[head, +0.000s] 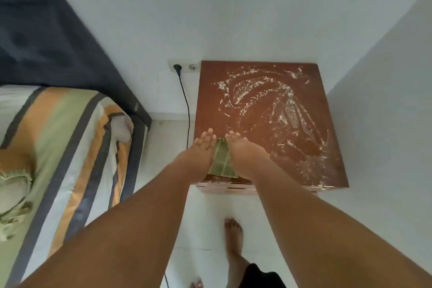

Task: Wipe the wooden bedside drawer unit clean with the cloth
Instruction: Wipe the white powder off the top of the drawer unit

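Note:
The wooden bedside drawer unit (264, 110) stands against the white wall, its reddish-brown top smeared with white powder across the middle and right. A green checked cloth (222, 161) lies flat on the near left corner of the top. My left hand (203, 149) and my right hand (243, 149) rest flat on either side of the cloth, fingers straight and pointing away from me, covering its side edges. Whether they press or just touch the cloth cannot be told.
A bed with a striped cover (58, 147) and a dark headboard (46, 30) stands to the left. A black cable (185, 103) runs down from a wall socket (178, 67) beside the unit. My bare foot (233, 238) is on the white floor.

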